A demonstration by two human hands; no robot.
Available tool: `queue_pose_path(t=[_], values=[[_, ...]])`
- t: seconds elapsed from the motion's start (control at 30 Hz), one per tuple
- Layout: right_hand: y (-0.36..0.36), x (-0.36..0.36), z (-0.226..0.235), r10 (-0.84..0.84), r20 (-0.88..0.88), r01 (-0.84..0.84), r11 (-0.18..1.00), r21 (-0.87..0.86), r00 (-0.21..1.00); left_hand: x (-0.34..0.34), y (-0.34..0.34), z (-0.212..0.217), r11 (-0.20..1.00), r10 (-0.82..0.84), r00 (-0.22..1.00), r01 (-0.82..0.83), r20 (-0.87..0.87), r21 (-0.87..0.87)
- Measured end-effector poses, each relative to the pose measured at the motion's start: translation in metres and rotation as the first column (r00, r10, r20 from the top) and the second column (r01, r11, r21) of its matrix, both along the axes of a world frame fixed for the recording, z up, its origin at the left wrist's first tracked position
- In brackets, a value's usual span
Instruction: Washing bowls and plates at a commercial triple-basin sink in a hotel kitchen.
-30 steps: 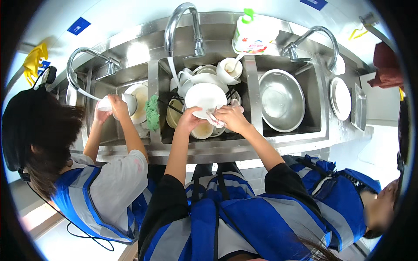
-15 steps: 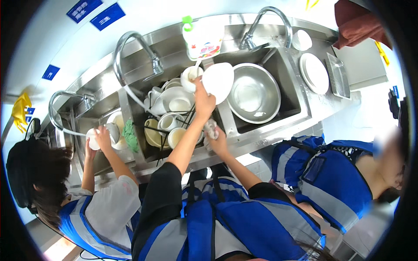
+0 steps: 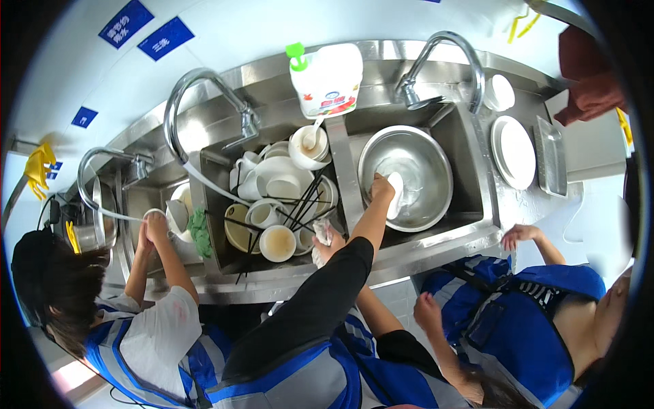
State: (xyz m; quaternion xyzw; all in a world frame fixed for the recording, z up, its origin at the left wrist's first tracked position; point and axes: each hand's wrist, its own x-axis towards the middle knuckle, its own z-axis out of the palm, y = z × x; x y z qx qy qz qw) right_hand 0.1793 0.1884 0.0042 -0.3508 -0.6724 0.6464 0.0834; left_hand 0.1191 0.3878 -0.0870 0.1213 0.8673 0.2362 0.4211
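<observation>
Gripping white dish [image 3: 394, 198], left hand [image 3: 381, 188] over steel basin [image 3: 439, 178] of water [image 3: 411, 168]; right hand [image 3: 332, 247] clutching cloth [image 3: 320, 233].

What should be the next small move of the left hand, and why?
Probably to lower the white plate into the metal basin and release it: the left hand holds it tilted over this basin, while the right hand holds a cloth.
</observation>
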Motion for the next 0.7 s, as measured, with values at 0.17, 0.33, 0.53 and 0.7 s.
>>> queue_pose_path(t=[0.17, 0.33, 0.53, 0.7], values=[[-0.005, -0.010, -0.011, -0.030, -0.023, 0.028, 0.995, -0.094, 0.999, -0.010, -0.023, 0.028, 0.991, -0.096, 0.992, 0.103, -0.081, 0.083], [-0.005, -0.007, -0.041, 0.000, -0.125, 0.015, 0.993, 0.116, 0.992, -0.063, -0.096, 0.089, 0.834, -0.309, 0.901, 0.103, 0.305, 0.541], [0.004, -0.023, -0.059, -0.108, 0.069, 0.115, 0.988, -0.101, 0.992, -0.123, -0.323, 0.091, 0.910, 0.131, 0.934, 0.019, -0.333, 0.413], [-0.007, -0.041, -0.066, -0.142, 0.018, 0.143, 0.982, -0.126, 0.990, -0.106, -0.393, 0.034, 0.975, -0.205, 0.775, 0.106, -0.598, -0.197]])
